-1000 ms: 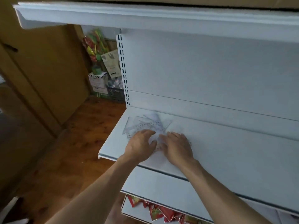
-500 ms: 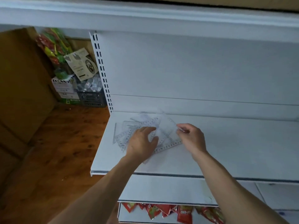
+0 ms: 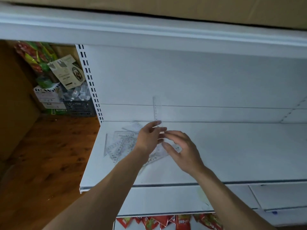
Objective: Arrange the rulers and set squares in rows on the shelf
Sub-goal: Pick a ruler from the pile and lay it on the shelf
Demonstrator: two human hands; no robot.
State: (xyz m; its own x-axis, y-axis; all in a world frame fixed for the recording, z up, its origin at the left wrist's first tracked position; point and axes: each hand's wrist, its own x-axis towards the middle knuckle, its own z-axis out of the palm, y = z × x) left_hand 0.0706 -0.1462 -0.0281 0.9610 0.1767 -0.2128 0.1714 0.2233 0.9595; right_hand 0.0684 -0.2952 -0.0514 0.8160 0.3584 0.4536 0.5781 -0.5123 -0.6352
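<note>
Above the shelf (image 3: 232, 155), left hand (image 3: 147, 139) now pinches a clear ruler (image 3: 157, 110) upright by its bottom end; half a second ago that hand lay flat on the pile. Thumb and fingers are closed narrow on the ruler, which stands vertical against the back panel (image 3: 199, 77). Right hand (image 3: 184, 151) has lifted off the pile too, fingers loosely spread, fingertips just beside the ruler's lower end; contact unclear, holding nothing I can see. Remaining rulers and set squares (image 3: 122, 143) lie in a loose overlapping heap at the shelf's left end, under and left of both hands. Red packets (image 3: 166, 221) hang below.
</note>
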